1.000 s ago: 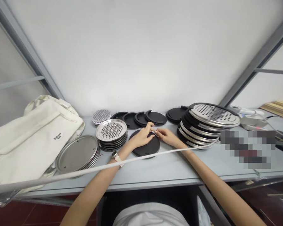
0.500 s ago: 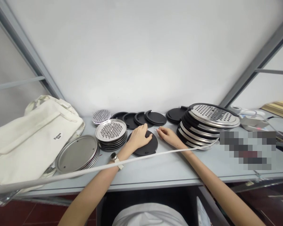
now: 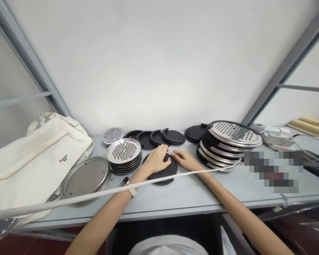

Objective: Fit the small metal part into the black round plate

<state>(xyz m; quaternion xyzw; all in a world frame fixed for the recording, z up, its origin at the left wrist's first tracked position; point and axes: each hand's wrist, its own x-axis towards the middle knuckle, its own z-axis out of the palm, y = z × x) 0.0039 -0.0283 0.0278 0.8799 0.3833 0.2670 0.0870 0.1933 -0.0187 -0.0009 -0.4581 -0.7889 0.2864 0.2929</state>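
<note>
In front of me is a round black plate [image 3: 168, 171], with another black rim showing under its near edge. My left hand [image 3: 156, 161] lies over the plate's far left part, fingers bent over it and thumb on its top. At the plate's far right edge, my right hand [image 3: 185, 161] is closed in a pinch. A thin pale bit shows at its fingertips, too small to name. The two hands' fingertips are close together. Just left is a stack of round metal graters [image 3: 123, 151].
Several black round plates [image 3: 174, 137] lie along the wall. A tall stack of perforated metal discs and black plates [image 3: 232, 132] stands right. Plain metal discs [image 3: 86, 177] and a cream cloth bag [image 3: 39, 156] are left. A white cord [image 3: 149, 183] crosses in front of my forearms.
My right hand has moved left from beside the plate to its far right edge, near my left fingers. The plate has shifted slightly, and a second black rim now shows beneath it.
</note>
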